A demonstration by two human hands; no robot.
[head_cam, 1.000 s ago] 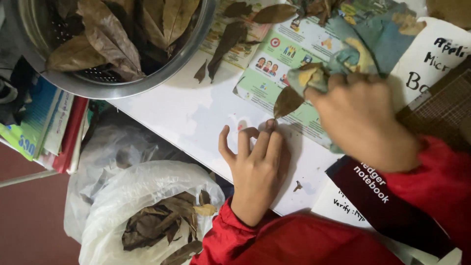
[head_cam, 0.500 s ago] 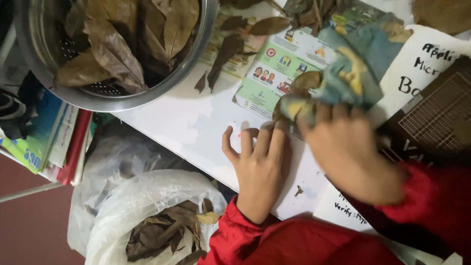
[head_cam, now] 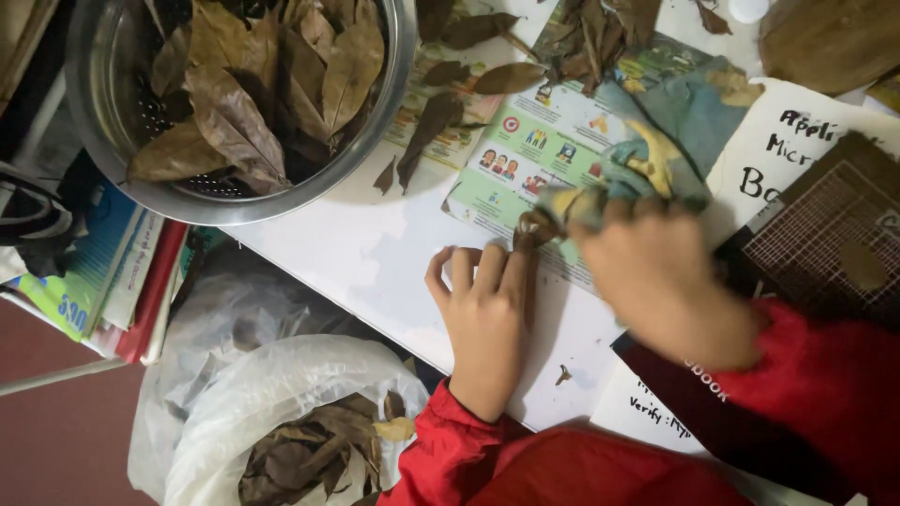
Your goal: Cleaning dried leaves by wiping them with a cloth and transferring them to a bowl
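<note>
My left hand [head_cam: 483, 314] lies flat on the white table [head_cam: 366, 248], fingers curled a little, its fingertips touching the end of a dry brown leaf [head_cam: 532, 230]. My right hand [head_cam: 661, 281], blurred by motion, grips a crumpled blue and yellow cloth [head_cam: 637, 173] and presses it onto that leaf. Both sleeves are red. A metal colander [head_cam: 122, 178] full of dry brown leaves [head_cam: 262, 84] stands at the upper left, overhanging the table's edge.
Loose leaves [head_cam: 436, 117] and colourful printed sheets [head_cam: 525, 155] lie on the table. A dark notebook [head_cam: 694, 394] and a gridded board [head_cam: 825, 239] are at the right. Below the edge, a white plastic bag [head_cam: 281, 412] holds more leaves; stacked books [head_cam: 103, 272] at left.
My right hand has slid the cloth down and left along the leaf toward my left hand. My left hand stays pressed on the table. The view has shifted slightly.
</note>
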